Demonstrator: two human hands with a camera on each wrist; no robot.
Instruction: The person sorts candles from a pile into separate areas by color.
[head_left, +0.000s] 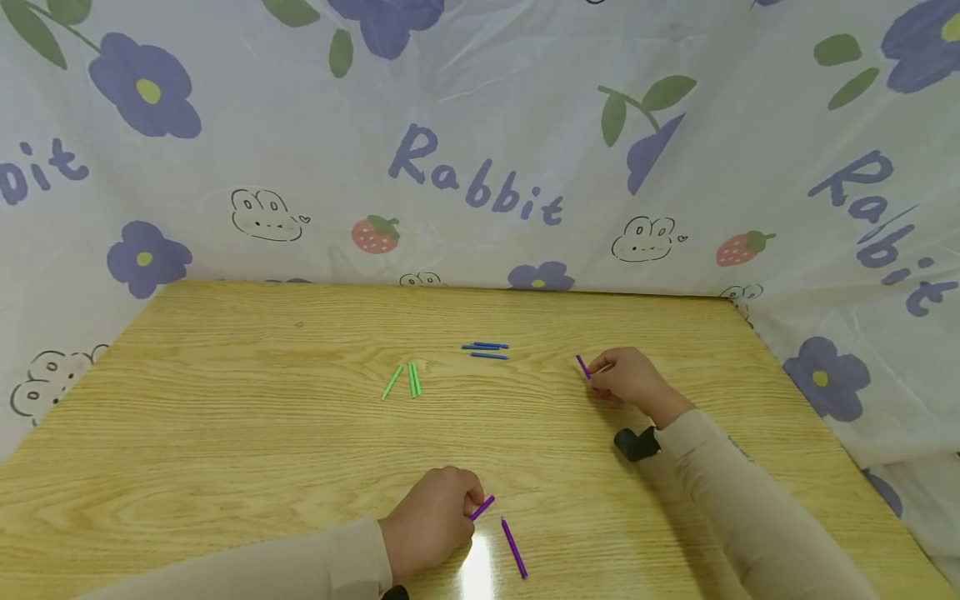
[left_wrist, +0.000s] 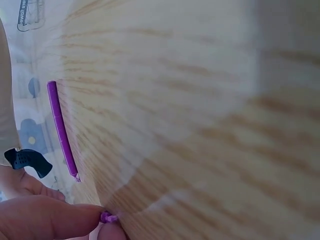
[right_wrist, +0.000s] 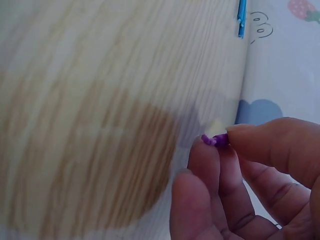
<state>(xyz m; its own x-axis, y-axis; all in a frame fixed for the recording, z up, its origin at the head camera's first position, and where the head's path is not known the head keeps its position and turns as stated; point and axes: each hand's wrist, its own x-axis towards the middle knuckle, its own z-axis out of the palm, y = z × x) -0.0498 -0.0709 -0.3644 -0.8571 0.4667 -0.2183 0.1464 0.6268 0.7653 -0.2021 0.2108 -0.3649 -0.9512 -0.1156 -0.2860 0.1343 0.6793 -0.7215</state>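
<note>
My left hand (head_left: 435, 518) pinches a thin purple candle (head_left: 483, 507) at the front of the table. In the left wrist view the wick end of that candle (left_wrist: 109, 217) pokes out between thumb and finger. Beside this hand lies a second purple candle (head_left: 514, 547), also seen lengthwise as a purple candle (left_wrist: 63, 129) in the left wrist view. Farther back on the right, my right hand (head_left: 630, 383) holds another purple candle (head_left: 583, 367) between thumb and fingertips. Its short wick (right_wrist: 207, 140) shows in the right wrist view.
Three blue candles (head_left: 489, 356) lie near the table's back middle. Left of them are three green candles (head_left: 413, 380). A black wrist-worn device (head_left: 636, 444) sticks out under the right sleeve. Behind the wooden table (head_left: 225, 433) hangs a printed cloth (head_left: 480, 100).
</note>
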